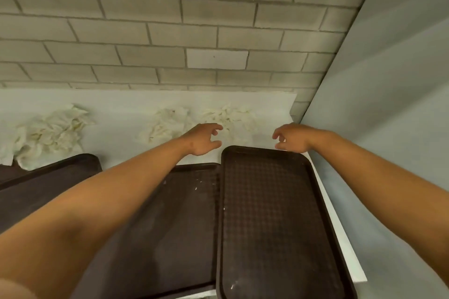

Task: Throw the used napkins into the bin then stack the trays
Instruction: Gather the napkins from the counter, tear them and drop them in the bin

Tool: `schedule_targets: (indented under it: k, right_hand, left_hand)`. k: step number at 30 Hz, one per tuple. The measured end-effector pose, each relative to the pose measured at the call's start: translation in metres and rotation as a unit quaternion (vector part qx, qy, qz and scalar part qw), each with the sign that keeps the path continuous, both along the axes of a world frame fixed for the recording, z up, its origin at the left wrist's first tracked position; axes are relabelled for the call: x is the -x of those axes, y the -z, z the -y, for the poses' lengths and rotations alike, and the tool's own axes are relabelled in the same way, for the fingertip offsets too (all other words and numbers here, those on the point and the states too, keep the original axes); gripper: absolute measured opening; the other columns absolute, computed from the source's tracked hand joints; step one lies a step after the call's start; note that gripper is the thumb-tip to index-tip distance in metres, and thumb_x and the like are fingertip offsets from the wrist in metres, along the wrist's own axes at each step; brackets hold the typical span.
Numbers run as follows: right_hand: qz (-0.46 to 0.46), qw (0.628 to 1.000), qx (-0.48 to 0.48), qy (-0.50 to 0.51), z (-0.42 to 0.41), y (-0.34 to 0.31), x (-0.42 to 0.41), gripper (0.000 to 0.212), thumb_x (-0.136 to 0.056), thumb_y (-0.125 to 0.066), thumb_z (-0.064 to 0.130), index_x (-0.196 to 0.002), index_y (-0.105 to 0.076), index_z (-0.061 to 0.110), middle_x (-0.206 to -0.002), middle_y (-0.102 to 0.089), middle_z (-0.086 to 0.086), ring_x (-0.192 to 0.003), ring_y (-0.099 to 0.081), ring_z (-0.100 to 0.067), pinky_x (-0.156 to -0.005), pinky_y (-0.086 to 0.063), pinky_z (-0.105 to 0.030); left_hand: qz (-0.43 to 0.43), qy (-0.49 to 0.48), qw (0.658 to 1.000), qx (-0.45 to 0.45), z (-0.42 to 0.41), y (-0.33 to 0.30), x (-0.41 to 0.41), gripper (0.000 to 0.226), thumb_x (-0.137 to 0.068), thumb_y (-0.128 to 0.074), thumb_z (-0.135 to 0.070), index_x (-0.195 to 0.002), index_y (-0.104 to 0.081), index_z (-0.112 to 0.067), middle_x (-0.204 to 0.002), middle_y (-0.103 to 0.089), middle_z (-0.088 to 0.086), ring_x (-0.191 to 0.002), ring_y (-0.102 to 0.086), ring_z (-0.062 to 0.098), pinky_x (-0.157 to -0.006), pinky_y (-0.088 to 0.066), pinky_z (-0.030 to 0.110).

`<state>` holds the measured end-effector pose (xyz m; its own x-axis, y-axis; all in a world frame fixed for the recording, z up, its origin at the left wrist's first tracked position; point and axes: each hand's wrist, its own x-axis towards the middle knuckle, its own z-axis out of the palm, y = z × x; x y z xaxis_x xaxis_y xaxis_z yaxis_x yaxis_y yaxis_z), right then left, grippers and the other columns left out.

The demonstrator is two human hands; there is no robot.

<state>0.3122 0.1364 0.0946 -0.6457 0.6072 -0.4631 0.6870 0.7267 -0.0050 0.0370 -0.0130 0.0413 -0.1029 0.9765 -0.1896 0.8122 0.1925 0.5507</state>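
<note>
Crumpled napkins (226,116) at the back of the white counter (121,104), against the brick wall (194,31); off-white, wadded, faintly stained. A second wad (167,125) just beside, a larger heap (56,131) well apart to the left. None binned yet; no bin in view.

Left hand (202,138) above the counter just short of the nearest wads, fingers loosely curled, thumb spread, nothing held. Right hand (290,137) over the far rim of the right tray (272,213), fingers likewise half-curled and empty. Probably both reaching in to gather the wads from two sides at once.

Dark brown trays, textured, lying flat in front: right one overlapping the middle tray (175,201), speckled with pale crumbs; a third tray (48,177) at the left. Unstacked so far, likely waiting on the napkins.
</note>
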Motion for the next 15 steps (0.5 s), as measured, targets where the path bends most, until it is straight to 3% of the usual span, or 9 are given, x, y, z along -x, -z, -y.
schedule_targets:
  k: [8, 15]
  right_hand:
    - [-0.042, 0.999, 0.006, 0.021, -0.059, 0.038, 0.043, 0.057, -0.100, -0.056, 0.033, -0.153, -0.037, 0.020, -0.152, -0.045, -0.009, -0.135, -0.047, -0.029, -0.106, -0.039, -0.035]
    - [-0.075, 0.997, 0.010, 0.028, -0.078, 0.076, 0.063, 0.070, -0.099, -0.056, 0.031, -0.159, -0.020, 0.022, -0.162, -0.025, -0.011, -0.141, -0.037, -0.036, -0.111, -0.038, -0.043]
  left_hand:
    - [-0.012, 0.044, 0.999, 0.016, -0.062, 0.038, -0.009, 0.056, -0.100, -0.056, -0.026, -0.152, -0.036, -0.023, -0.145, -0.049, 0.010, -0.127, -0.051, 0.025, -0.105, -0.035, 0.027]
    - [-0.096, 0.085, 0.991, 0.042, -0.087, 0.067, -0.004, 0.055, -0.102, -0.051, -0.017, -0.153, -0.034, -0.027, -0.159, -0.033, 0.009, -0.146, -0.032, 0.030, -0.119, -0.026, 0.039]
